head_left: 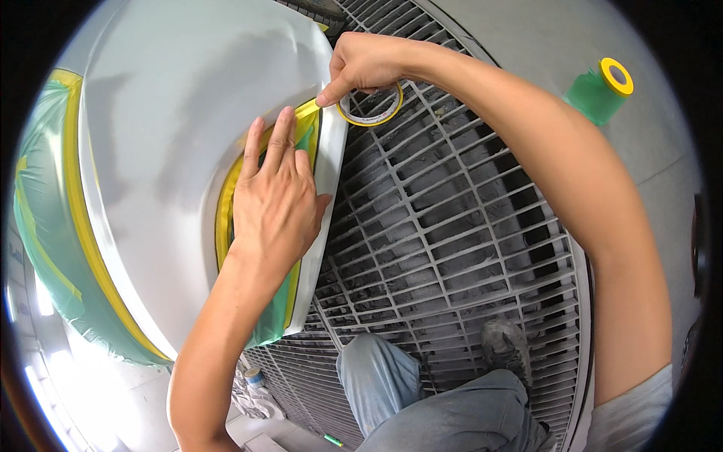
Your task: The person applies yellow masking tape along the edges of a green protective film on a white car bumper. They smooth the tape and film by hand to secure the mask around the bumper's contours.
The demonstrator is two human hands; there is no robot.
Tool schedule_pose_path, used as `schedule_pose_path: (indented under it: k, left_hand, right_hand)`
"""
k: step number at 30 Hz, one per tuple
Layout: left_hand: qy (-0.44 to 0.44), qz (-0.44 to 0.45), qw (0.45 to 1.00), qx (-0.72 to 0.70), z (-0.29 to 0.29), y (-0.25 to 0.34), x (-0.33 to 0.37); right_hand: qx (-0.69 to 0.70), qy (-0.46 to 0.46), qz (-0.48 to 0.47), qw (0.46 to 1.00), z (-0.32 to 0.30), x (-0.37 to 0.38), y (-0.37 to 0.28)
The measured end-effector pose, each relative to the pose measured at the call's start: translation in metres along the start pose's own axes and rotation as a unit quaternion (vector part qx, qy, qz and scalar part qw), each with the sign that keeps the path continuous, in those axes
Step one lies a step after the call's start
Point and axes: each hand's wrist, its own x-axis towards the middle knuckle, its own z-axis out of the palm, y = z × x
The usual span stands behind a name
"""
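A white, curved vehicle body panel (pixel 166 143) fills the upper left, with a rounded opening edged in yellow masking tape (pixel 224 215). Across that opening my left hand (pixel 275 200) lies with fingers extended, pressing near the upper edge. From its fingertips a strip of yellow tape (pixel 307 110) runs to my right hand (pixel 367 64), whose thumb meets the strip at the panel's edge. A roll of masking tape (pixel 370 120) hangs below the curled fingers of this hand, partly hidden by them. Green masking film (pixel 275 320) shows in the opening beneath my left arm.
Metal floor grating (pixel 452 248) spreads under the panel and my knees (pixel 380 377). More green film (pixel 56 218) with yellow tape covers the far left. A yellow-cored roll (pixel 617 77) with green film stands at the upper right. Crumpled clear plastic (pixel 506 346) lies on the grating.
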Motion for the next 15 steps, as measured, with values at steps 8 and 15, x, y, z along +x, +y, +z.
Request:
schedule_pose_path:
  k: [8, 15]
  left_hand:
    - [-0.018, -0.010, 0.999, -0.027, -0.005, 0.003, 0.006]
    - [0.007, -0.006, 0.999, -0.032, -0.003, 0.002, 0.006]
  right_hand:
    - [-0.009, -0.024, 0.060, 0.998, 0.003, 0.003, -0.028]
    - [-0.070, -0.019, 0.099, 0.992, 0.004, 0.010, -0.039]
